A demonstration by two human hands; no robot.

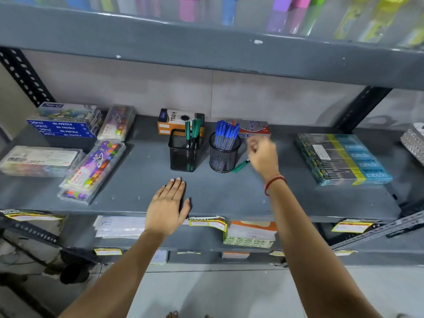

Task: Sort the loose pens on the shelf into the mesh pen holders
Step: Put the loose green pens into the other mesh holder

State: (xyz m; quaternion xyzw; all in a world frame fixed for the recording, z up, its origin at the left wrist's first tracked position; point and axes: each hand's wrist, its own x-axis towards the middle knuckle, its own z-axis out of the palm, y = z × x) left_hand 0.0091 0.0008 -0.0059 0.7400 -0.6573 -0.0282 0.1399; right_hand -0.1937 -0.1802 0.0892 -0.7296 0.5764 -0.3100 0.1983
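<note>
Two black mesh holders stand mid-shelf. The square holder [182, 152] contains a few green pens [194, 131]. The round holder [223, 157] is packed with several blue-capped pens [226, 131]. One loose green pen [241, 166] lies on the shelf just right of the round holder. My right hand [263, 154] hovers above and to the right of that pen, fingers loosely curled and blurred, with nothing visible in them. My left hand [168, 203] rests flat, fingers together, on the grey shelf [218, 196] in front of the square holder.
Pastel boxes [66, 125] and crayon cases [94, 168] fill the shelf's left side. An orange box [174, 120] and a red-grey pack [254, 128] stand behind the holders. A teal stack of packs [341, 157] lies at right. The upper shelf [206, 49] overhangs.
</note>
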